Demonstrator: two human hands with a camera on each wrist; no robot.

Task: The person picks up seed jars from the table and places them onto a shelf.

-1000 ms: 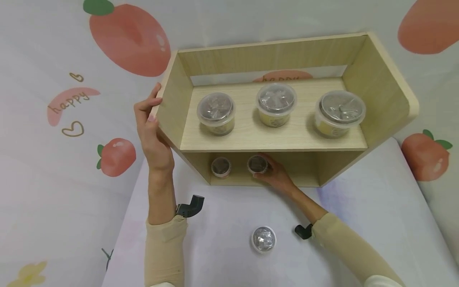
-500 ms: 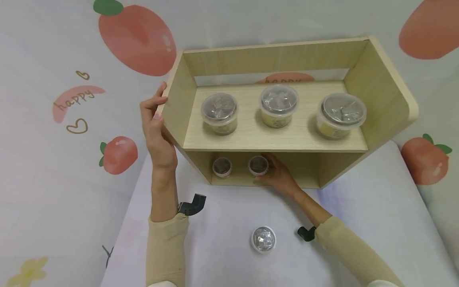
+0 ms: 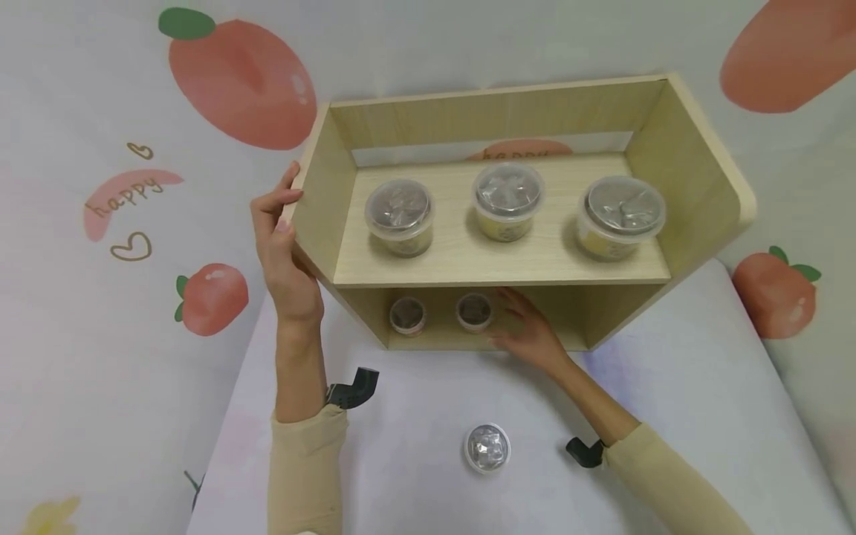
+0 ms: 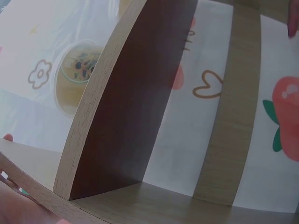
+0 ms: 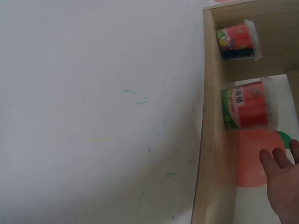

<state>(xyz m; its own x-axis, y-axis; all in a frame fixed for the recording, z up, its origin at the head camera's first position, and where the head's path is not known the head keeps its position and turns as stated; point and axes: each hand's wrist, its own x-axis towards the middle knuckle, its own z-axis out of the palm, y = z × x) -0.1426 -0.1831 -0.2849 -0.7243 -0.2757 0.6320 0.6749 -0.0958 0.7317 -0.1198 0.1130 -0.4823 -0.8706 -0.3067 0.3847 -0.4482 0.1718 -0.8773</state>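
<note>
My left hand point(image 3: 287, 253) grips the left side panel of a two-tier light wooden shelf point(image 3: 501, 282), its thumb and fingers at the panel's front edge. On the lower tier stand two small lidded plastic tubs, a left tub point(image 3: 408, 316) and a middle tub point(image 3: 474, 312). My right hand point(image 3: 531, 334) is just right of the middle tub, apart from it, with fingers extended and nothing held. In the right wrist view the middle tub point(image 5: 250, 105) has a red printed label and stands upright, with the fingers point(image 5: 280, 157) spread near it.
Three larger lidded tubs, a left one point(image 3: 400, 217), a middle one point(image 3: 508, 200) and a right one point(image 3: 620, 217), stand on the upper tier. Another small tub point(image 3: 487, 449) rests on the white-covered table point(image 3: 401, 461) in front. A fruit-patterned cloth point(image 3: 134, 297) hangs behind.
My right hand has released the middle tub on the lower tier and drawn back to the right, its fingers spreading. The left hand keeps its grip on the side panel.
</note>
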